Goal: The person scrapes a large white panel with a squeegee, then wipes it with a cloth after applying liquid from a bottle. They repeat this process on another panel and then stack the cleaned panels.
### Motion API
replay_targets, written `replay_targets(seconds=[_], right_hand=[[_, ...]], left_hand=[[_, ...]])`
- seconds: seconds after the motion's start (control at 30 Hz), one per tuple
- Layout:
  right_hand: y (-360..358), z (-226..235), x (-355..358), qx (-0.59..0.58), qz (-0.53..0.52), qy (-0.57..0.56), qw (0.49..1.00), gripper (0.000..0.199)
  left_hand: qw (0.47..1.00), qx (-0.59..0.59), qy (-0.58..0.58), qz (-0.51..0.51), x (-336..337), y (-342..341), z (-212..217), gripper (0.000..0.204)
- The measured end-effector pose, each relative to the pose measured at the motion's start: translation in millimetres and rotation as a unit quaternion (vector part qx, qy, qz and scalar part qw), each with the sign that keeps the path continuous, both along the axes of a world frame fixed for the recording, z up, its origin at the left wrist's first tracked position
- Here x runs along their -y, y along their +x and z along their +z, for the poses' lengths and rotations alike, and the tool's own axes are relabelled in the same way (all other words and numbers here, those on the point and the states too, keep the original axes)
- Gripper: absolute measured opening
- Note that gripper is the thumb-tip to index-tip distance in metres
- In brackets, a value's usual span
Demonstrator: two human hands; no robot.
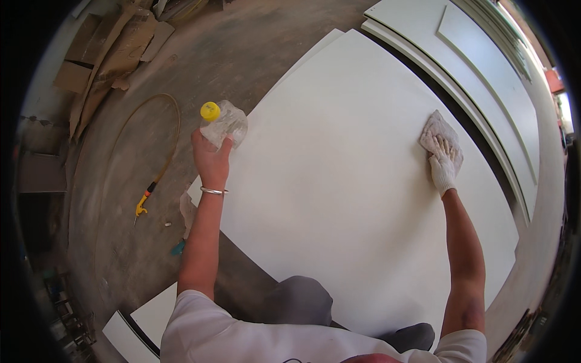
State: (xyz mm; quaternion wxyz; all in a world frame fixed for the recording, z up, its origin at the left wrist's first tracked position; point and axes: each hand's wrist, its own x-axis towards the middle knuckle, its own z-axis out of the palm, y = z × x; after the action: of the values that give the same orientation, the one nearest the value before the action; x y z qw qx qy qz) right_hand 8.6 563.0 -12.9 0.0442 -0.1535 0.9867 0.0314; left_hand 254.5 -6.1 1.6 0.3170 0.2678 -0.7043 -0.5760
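Note:
A large white panel (327,157) lies flat in front of me. My left hand (212,160), bare with a metal bangle at the wrist, grips a clear plastic bottle (233,123) with a yellow cap, held by the panel's left edge. Over at the panel's right side, my right hand (443,160) wears a white knitted glove. Its fingers lie spread and flat on a crumpled greyish cloth (437,126), pressing it against the white surface.
More white panels (484,91) are stacked along the right. On the concrete floor to the left lies a yellow air blow gun (144,201) with a looping hose (175,115). Torn cardboard (115,54) leans at the far left. White board pieces (130,336) sit at the lower left.

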Motion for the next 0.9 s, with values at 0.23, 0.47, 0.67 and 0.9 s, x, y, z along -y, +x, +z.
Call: replay_targets(seconds=[0.23,0.47,0.67,0.9], right_hand=[[4,-5,11,-0.005,-0.008,-0.01,1.0,0.067],[3,-11,29,-0.033,-0.06,0.012,0.998,0.066],[-2,-22,35,-0.053,-0.097,0.02,0.994,0.061],[-1,-21,45,-0.074,-0.112,0.024,0.991,0.061]], left_hand=[[0.962,0.178,-0.079,0.192,201,1,-116,0.067],[0.971,0.189,0.021,0.148,246,11,-217,0.077],[0.958,0.262,0.054,0.102,240,18,-189,0.075],[0.904,0.172,-0.389,-0.053,51,113,-98,0.07]])
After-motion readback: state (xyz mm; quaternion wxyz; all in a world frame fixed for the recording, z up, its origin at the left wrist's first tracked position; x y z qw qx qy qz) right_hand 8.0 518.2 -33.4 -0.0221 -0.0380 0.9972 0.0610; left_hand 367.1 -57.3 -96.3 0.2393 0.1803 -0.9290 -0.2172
